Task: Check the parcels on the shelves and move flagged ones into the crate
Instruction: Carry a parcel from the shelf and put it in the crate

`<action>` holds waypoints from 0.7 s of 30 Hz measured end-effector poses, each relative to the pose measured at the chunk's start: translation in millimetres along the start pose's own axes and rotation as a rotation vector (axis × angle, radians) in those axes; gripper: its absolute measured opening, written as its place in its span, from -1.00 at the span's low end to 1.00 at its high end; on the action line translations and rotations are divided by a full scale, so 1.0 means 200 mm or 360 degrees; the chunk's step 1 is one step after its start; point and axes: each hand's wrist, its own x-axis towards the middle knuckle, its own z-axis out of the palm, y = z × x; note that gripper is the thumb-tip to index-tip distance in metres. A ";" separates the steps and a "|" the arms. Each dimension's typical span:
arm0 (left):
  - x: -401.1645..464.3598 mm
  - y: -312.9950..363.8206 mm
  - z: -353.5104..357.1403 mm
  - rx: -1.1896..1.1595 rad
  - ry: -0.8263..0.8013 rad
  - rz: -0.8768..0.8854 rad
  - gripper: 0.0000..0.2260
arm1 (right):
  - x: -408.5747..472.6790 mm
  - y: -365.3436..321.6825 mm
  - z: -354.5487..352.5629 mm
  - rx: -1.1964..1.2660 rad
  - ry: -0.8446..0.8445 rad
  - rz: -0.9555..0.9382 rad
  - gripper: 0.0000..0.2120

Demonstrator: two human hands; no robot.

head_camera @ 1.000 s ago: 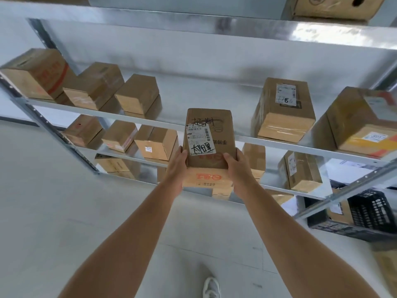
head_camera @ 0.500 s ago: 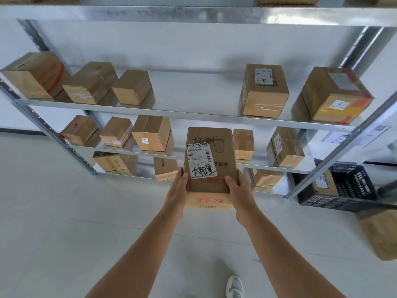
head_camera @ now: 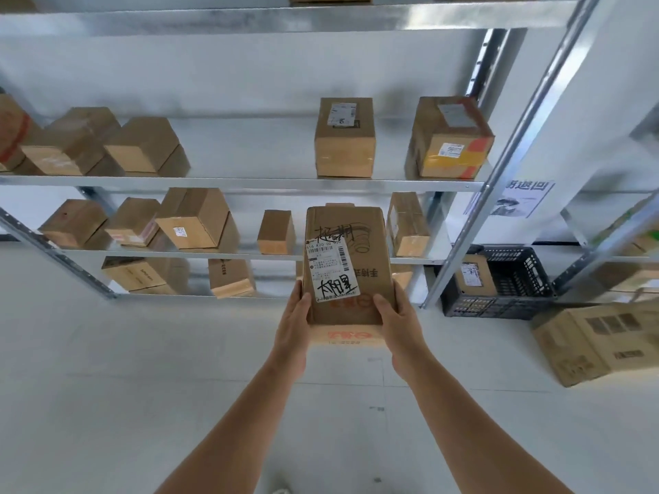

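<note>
Metal shelving [head_camera: 249,182] lined with cardboard boxes fills the background; a black crate [head_camera: 513,279] sits on the floor at its right end, low and to the right of the held parcel [head_camera: 347,265]. The parcel, long axis pointing away from the person, is clasped near its close end, left hand [head_camera: 294,324] and right hand [head_camera: 399,326] each in a closed grip on one side. The right hand is nearer the crate.

Bright, even light; edges warped; slight blur
</note>
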 end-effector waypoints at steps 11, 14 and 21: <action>-0.14 -0.24 1.00 -0.0029 -0.0123 -0.0068 -0.62 | 0.07 -0.02 -1.03 0.0058 0.0144 -0.0024 -0.62; -0.10 -0.26 1.20 0.0025 -0.0181 -0.0069 -0.65 | 0.14 -0.02 -1.21 0.0076 0.0203 0.0007 -0.59; 0.18 -0.26 1.65 0.0075 -0.0294 -0.0068 -0.70 | 0.44 -0.11 -1.55 0.0119 0.0355 0.0028 -0.55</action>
